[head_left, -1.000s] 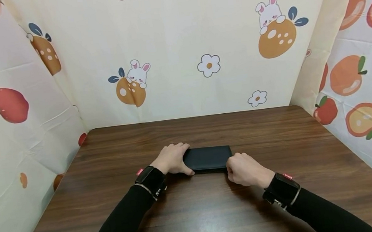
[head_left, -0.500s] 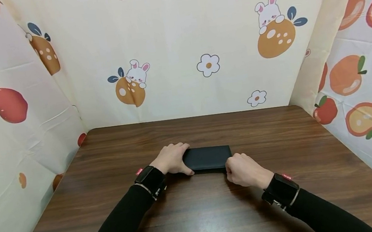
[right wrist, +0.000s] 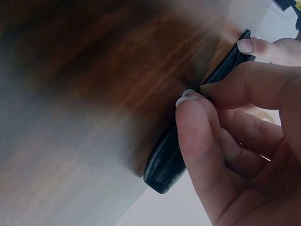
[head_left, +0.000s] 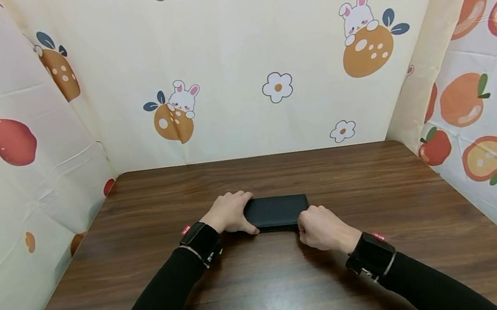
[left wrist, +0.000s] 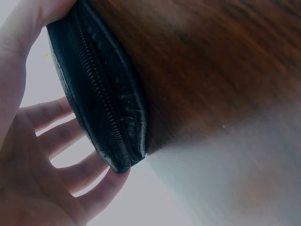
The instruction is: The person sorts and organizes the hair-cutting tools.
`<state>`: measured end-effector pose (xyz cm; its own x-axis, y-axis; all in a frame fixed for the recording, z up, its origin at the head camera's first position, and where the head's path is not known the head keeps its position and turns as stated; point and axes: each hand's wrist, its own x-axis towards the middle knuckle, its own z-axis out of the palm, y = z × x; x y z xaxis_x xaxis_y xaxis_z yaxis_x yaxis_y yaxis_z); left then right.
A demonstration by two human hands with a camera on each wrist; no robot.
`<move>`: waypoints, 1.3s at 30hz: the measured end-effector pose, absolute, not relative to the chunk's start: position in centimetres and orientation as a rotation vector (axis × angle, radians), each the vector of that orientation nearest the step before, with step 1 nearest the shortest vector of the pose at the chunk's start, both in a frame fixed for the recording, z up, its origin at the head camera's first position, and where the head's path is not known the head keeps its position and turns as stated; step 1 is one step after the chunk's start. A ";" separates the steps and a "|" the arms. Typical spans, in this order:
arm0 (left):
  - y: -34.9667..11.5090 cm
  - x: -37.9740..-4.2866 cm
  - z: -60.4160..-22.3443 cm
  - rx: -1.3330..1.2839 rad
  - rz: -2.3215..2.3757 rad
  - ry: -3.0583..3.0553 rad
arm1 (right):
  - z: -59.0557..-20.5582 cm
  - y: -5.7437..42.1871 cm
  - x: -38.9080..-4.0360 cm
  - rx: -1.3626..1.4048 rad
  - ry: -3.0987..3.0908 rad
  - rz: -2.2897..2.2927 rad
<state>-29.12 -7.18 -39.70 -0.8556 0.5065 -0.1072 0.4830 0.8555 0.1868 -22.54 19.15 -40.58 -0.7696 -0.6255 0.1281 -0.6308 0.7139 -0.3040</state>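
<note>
A black zip-around wallet [head_left: 277, 211] lies flat on the wooden table, long side toward me. My left hand [head_left: 231, 214] grips its left end, thumb at the front edge and fingers round the back. In the left wrist view the dark zipper [left wrist: 98, 84] runs along the wallet's end and looks closed there. My right hand [head_left: 324, 229] is at the wallet's front edge near the right corner. Its thumb and index finger pinch at the zipper line in the right wrist view, hiding whatever small part is between them. The wallet's right end [right wrist: 164, 162] shows below those fingers.
The brown wood-grain table [head_left: 265, 287] spreads out on all sides of the wallet. Printed cloth [head_left: 226, 49] with fruit and rabbits hangs behind it and along both sides. Black bands with small devices [head_left: 371, 255] sit on both wrists.
My right hand has shifted slightly left along the wallet's front edge, uncovering a little more of its right corner. The left hand and the wallet stay in place.
</note>
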 end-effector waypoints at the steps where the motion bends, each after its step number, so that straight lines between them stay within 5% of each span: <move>1: -7.2 -29.1 -39.7 0.772 0.230 2.878 | -40.6 19.1 -22.5 1.061 -2.891 0.517; 39: -7.1 -29.0 -39.4 0.790 0.239 2.887 | -40.1 16.9 -22.6 1.092 -2.886 0.469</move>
